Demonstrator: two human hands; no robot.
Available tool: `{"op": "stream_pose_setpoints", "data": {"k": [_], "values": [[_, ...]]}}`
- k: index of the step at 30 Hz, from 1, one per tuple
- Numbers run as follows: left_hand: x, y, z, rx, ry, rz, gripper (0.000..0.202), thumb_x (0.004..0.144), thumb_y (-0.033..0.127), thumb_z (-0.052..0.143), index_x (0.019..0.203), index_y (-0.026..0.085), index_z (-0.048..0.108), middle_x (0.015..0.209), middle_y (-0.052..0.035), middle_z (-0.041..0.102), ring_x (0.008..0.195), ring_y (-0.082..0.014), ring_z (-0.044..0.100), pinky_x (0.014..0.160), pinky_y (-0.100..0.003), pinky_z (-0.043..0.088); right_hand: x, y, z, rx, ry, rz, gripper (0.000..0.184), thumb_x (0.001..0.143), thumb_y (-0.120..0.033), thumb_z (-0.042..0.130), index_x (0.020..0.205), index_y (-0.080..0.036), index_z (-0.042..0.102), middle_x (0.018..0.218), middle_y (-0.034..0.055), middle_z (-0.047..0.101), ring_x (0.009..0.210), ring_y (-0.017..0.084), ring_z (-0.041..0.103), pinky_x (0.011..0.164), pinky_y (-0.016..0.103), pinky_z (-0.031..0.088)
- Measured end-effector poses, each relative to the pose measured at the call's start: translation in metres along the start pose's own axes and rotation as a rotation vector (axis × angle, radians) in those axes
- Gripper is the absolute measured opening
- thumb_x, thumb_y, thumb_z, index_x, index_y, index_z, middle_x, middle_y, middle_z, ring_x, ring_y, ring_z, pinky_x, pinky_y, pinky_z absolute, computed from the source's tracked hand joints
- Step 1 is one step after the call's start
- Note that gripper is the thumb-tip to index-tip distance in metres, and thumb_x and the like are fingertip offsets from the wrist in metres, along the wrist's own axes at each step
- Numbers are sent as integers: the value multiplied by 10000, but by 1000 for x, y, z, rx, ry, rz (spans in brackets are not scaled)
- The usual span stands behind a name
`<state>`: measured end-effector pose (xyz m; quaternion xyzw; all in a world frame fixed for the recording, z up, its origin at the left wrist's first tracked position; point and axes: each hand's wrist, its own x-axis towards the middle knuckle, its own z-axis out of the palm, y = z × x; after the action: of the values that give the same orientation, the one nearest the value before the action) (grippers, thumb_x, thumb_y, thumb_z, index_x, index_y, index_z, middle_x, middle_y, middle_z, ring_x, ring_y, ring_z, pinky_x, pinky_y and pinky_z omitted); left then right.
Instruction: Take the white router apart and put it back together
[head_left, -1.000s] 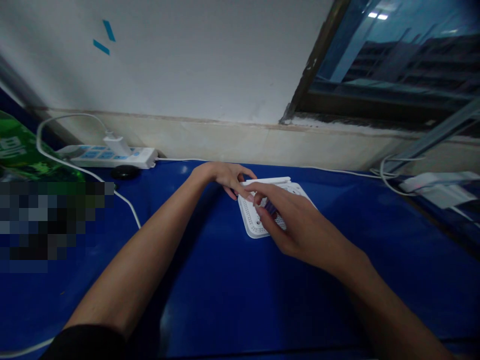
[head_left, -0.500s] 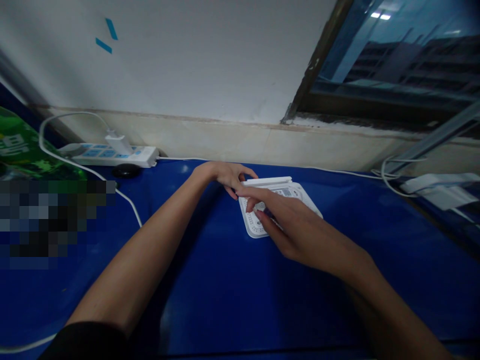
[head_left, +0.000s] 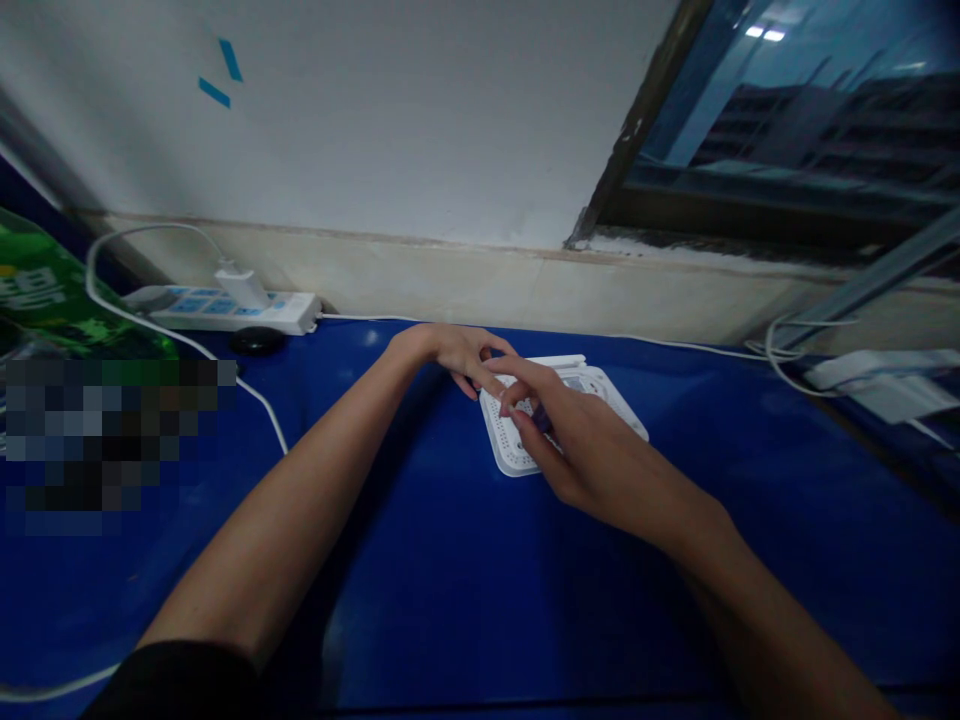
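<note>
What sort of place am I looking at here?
Likely an office or workroom: a blue desk, a power strip with a charger, and a window onto buildings.

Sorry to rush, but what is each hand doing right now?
Left hand: half-curled beside the white router, holding nothing visible.
Right hand: curled over the router, grip cannot be told.

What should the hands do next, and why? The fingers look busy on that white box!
Probably the left hand should press its fingertips onto the white vented box to steady it, because the right hand is working over its middle, and nothing holds the box on the blue table.
</note>
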<state>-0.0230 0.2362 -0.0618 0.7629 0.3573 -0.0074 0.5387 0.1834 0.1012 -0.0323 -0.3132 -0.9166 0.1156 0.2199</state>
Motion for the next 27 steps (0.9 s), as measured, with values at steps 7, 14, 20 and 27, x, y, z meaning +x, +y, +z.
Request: {"op": "stream_pose_setpoints", "data": {"k": [7, 14, 20, 27], "values": [[3, -3, -4, 54, 56, 41, 816, 613, 375, 853, 1363, 260, 552, 1192, -68, 670, 960, -232, 695, 767, -304, 593, 1, -5, 0, -43, 77, -19, 361, 1030, -285, 472, 1383, -226, 524, 1276, 114, 637, 1146, 247, 619, 959, 412, 509], [2, -2, 2, -134, 22, -8, 829, 571, 321, 885, 1332, 259, 560, 1187, -68, 686, 1060, -273, 676, 875, -398, 581, -1, 0, 0, 37, 333, 27, 353, 901, -366, 717, 1211, -232, 614, 976, 27, 742, 771, 165, 706, 694, 276, 544], [4, -2, 4, -125, 46, -27, 899, 550, 324, 889, 1375, 273, 535, 1154, -62, 674, 990, -253, 691, 842, -393, 594, 1, 5, -11, 151, 171, 36, 87, 935, -313, 683, 983, -241, 677, 792, -50, 719, 651, 94, 657, 630, 213, 468], [4, -5, 0, -39, 29, 5, 868, 569, 364, 874, 1373, 287, 556, 1052, -23, 683, 870, -205, 690, 788, -348, 595, -3, 0, -20, 178, -33, 8, 208, 1009, -229, 527, 1199, -253, 608, 1079, 2, 734, 881, 135, 688, 757, 239, 489]]}}
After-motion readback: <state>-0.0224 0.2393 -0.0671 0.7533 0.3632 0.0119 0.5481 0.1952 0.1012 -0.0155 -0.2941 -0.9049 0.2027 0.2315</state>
